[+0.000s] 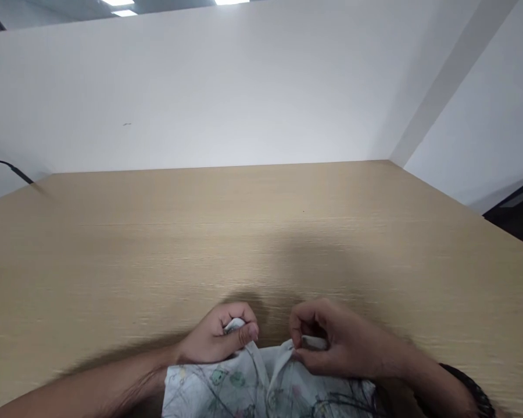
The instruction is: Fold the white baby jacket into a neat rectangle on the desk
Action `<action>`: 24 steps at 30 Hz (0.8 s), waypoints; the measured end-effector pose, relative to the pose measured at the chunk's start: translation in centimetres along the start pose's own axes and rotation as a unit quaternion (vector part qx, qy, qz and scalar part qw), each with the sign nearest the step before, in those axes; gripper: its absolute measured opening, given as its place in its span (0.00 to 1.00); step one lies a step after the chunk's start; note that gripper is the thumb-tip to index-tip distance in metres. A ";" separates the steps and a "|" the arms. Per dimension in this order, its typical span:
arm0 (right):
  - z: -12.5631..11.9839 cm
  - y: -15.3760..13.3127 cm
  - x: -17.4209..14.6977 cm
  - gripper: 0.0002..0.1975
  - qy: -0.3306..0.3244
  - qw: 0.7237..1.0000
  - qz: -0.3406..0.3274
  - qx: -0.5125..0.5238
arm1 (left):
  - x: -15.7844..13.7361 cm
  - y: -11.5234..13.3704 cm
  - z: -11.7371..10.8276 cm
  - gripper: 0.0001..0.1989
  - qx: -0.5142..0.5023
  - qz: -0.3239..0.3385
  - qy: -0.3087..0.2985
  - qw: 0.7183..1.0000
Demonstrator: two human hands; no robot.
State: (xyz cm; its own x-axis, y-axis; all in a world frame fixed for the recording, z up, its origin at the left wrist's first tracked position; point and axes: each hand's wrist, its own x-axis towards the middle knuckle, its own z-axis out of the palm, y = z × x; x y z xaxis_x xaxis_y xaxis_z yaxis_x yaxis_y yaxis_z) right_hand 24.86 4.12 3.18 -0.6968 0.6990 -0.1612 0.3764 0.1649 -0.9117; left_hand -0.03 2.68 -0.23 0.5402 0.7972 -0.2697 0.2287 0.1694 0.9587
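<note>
A small white shirt [226, 386] with a coloured print and dark line drawings lies at the near edge of the table, partly cut off by the bottom of the view. My left hand [224, 334] is closed on the left side of its collar, thumb on top and fingers curled around the cloth. On the other side, my right hand [322, 337] pinches the collar's right part between thumb and forefinger. Between the hands the collar parts in a V above the front opening. A dark band [468, 389] circles my right wrist.
The wood-grain table [209, 232] runs back to a white partition [226, 87]. A black cable [15, 169] comes over the left edge. Another white panel [483, 110] borders the right side, with a dark object [520, 209] beyond the table's right edge.
</note>
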 end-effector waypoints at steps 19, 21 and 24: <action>3.9 0.6 0.0 0.05 -0.078 0.945 -0.214 -0.237 | -1.8 1.3 0.1 0.08 0.247 0.205 -0.178 0.930; 4.0 0.7 0.0 0.04 -0.065 0.946 -0.203 -0.244 | -1.6 0.8 0.0 0.09 0.260 0.208 -0.180 0.926; 4.3 1.1 0.1 0.05 -0.033 0.953 -0.176 -0.245 | -1.1 0.6 -0.1 0.10 0.275 0.228 -0.183 0.916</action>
State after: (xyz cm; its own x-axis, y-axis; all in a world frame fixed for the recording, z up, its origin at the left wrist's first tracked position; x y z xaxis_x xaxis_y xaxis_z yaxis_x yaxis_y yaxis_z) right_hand 22.61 1.37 0.55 -0.8634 0.4977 0.0832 0.3411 0.6971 -0.6307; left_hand -0.56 1.90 0.64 0.8937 0.4470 0.0388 0.2305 -0.5316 0.8150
